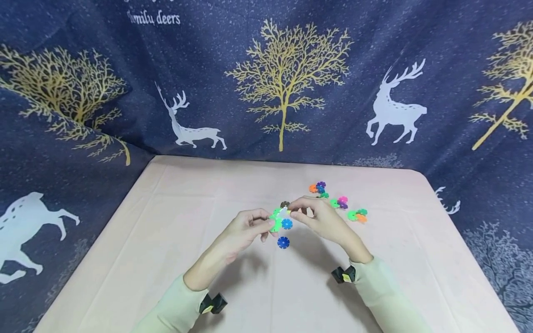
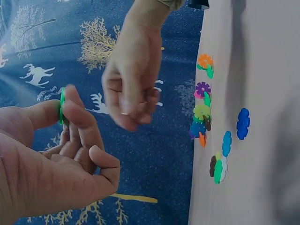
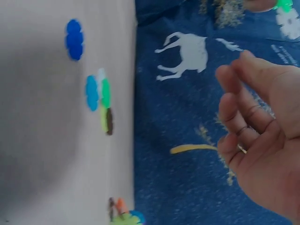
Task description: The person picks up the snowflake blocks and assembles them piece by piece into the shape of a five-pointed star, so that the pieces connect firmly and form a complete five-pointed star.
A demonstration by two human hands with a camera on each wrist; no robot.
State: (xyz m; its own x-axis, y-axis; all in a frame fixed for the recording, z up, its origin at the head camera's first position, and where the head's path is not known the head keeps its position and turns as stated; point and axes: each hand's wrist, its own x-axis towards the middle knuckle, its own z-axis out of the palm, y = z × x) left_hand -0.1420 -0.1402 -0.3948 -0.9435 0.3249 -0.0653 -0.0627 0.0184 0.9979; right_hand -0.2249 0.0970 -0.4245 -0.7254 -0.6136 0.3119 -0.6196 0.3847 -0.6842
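My left hand (image 1: 251, 226) pinches a bright green snowflake disc (image 2: 62, 106) between thumb and forefinger, above the table. At the top corner of the right wrist view, a white snowflake disc (image 3: 289, 22) overlaps the green one by the left fingertips. My right hand (image 1: 318, 216) is raised close beside it, fingers loosely bent. Nothing shows between those fingers in the right wrist view. Below the hands lie a light blue disc (image 1: 287, 224), a dark blue disc (image 1: 283, 242) and a brown disc (image 1: 285, 204). Near the brown one are green, white and yellow-green discs, partly hidden in the head view.
Toward the back right of the pink-covered table (image 1: 200, 199) lie small clusters of coloured discs: an orange, purple and blue group (image 1: 319, 187), a pink one (image 1: 343, 200) with neighbours, and a green and orange group (image 1: 358, 215). A dark blue curtain (image 1: 250, 134) hangs behind.
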